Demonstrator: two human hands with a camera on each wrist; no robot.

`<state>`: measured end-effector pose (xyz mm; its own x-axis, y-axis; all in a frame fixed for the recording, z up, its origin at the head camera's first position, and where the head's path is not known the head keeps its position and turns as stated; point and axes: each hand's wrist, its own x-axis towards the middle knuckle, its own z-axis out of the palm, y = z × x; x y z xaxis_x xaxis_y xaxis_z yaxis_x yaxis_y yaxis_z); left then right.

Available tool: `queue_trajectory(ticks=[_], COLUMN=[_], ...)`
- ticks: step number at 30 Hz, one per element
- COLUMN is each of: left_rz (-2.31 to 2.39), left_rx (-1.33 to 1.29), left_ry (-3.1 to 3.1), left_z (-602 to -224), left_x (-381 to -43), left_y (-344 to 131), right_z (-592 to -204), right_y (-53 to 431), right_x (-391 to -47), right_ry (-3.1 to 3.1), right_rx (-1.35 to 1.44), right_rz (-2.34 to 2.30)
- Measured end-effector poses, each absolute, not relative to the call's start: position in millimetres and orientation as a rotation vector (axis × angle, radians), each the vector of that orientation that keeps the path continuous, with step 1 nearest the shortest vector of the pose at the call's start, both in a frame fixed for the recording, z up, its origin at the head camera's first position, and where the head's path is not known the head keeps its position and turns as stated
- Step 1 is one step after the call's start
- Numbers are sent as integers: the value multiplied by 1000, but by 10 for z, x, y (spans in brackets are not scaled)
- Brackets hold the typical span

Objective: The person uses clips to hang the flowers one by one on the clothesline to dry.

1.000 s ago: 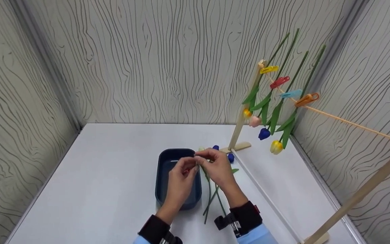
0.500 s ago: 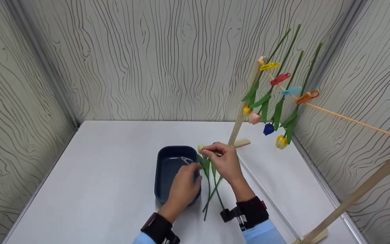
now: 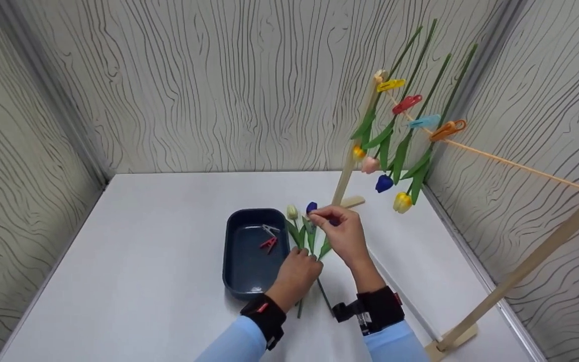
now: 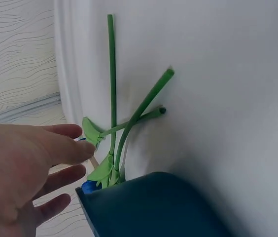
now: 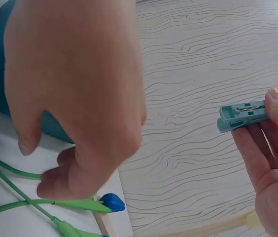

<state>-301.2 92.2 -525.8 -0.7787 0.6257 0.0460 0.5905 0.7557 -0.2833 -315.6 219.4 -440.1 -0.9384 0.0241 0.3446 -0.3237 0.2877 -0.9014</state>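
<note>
While pinching a teal clothespin (image 5: 242,116) in the right grip (image 3: 341,232), pictured holding the left grip (image 3: 297,272), spread and nearer, over loose tulips (image 3: 311,242) laid crisscross beside the tray's (image 3: 226,251) right rim, with blooms (image 3: 292,212) toward the bench's (image 3: 159,251) back edge.

Right fingers (image 5: 250,155) in a pinch

Plastic clothespin (image 5: 231,116) with metal spring (image 5: 250,108), glossy tray (image 3: 253,266); wooden post (image 3: 522,274), smooth tabletop (image 3: 143,266)
</note>
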Motion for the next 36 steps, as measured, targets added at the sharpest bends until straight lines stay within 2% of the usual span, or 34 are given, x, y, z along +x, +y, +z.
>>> queue_trajectory(ticks=[12,18,29,36], left_rz=[451,446,400,-76], left_rx=[-879,-935,-1061,-1033], left_ry=[-2948,-2890,-2719,-2553], left_z=[-5564,-5594,-5410,-5151], left_x=[-3151,-3141,-3185,-3260], left_y=[1033,1061,1053,999], right_z=[-4604,-4604,-4532,-4327], right_y=[2325,2354,2440,2575], right_x=[-3064,-3067,-3084,-3057], right_ry=[-2288,-2322,-2315,-2272], right_rx=[195,146,115,139], right_rz=[1699,1701,1695,1632])
